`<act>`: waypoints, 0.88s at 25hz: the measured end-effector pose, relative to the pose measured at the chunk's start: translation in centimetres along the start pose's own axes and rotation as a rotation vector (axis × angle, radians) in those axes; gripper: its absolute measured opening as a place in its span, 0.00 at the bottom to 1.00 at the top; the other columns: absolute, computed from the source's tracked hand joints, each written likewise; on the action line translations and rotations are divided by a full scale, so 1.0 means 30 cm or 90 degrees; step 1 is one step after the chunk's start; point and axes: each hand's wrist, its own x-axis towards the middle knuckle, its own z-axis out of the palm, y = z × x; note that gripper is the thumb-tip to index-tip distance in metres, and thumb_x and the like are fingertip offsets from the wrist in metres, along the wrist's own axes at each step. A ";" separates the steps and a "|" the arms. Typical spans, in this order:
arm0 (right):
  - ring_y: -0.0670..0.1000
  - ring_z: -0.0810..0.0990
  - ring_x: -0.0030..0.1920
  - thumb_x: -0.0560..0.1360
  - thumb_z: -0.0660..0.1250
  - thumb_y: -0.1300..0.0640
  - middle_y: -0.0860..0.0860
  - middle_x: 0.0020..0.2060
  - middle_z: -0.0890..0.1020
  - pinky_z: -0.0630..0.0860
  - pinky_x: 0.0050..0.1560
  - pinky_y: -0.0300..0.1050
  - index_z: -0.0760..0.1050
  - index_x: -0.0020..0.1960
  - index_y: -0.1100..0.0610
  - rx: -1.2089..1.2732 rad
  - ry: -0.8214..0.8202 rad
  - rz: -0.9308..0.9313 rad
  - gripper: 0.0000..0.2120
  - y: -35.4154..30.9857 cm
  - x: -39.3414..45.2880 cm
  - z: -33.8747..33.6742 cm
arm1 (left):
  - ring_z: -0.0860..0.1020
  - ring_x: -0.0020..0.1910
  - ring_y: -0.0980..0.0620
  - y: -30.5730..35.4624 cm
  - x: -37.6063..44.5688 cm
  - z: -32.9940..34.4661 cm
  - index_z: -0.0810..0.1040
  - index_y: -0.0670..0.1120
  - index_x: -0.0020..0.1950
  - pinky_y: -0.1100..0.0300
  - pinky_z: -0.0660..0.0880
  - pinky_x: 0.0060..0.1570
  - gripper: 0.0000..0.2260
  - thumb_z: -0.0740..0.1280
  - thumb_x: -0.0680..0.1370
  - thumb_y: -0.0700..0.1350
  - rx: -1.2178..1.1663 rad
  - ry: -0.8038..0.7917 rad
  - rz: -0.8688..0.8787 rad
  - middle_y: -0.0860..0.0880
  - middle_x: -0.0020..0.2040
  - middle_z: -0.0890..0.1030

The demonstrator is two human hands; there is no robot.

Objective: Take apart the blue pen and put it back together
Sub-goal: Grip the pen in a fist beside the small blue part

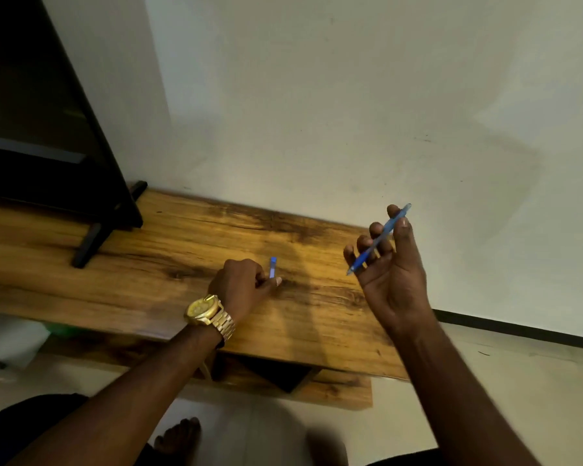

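Blue translucent plastic pen barrel (379,239), long and slim, sits in your right hand (392,264) at centre right of the frame, raised above the right end of the table. It runs on a diagonal, its darker blue tip pointing lower left and its pale end upper right, poking past your fingertips. The thumb presses it from the right against the curled fingers; palm faces the camera, grip loose but closed round the barrel. Your left hand (241,285) is at frame centre, knuckles up, low on the warm brown wood-grain tabletop (148,264). Its fingers are curled, and a small blue pen piece (272,267), short and narrow, stands up just beyond the fingertips; the fingers appear to pinch its lower end, though the contact itself is hidden by the hand. The two pen parts are well apart. A gold metal link wristwatch (206,314) is on your left wrist. Upper left of the frame: a black flat screen (48,112) on black slanted feet, standing on the same table. Behind the table, a plain pale wall (350,95). Lower centre: a bare foot (179,435) on a pale floor, blurred.
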 end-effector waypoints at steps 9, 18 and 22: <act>0.47 0.53 0.28 0.81 0.52 0.27 0.46 0.27 0.55 0.53 0.33 0.44 0.56 0.32 0.50 0.234 -0.073 0.095 0.31 0.042 -0.055 0.080 | 0.45 0.90 0.42 -0.083 -0.092 0.068 0.44 0.42 0.89 0.40 0.48 0.88 0.63 0.53 0.70 0.85 0.208 -0.052 0.069 0.43 0.90 0.42; 0.47 0.52 0.27 0.82 0.47 0.27 0.46 0.26 0.54 0.51 0.32 0.44 0.54 0.30 0.51 0.245 -0.132 0.127 0.32 0.078 -0.002 0.076 | 0.43 0.90 0.41 -0.147 -0.082 0.140 0.45 0.42 0.89 0.38 0.46 0.87 0.60 0.46 0.73 0.85 0.218 -0.016 0.113 0.42 0.90 0.41; 0.47 0.51 0.25 0.83 0.45 0.33 0.46 0.25 0.54 0.50 0.30 0.42 0.55 0.29 0.51 0.209 -0.156 0.125 0.30 0.067 0.004 0.103 | 0.42 0.90 0.41 -0.135 -0.083 0.137 0.44 0.41 0.89 0.38 0.46 0.87 0.60 0.45 0.73 0.85 0.223 -0.030 0.106 0.42 0.90 0.40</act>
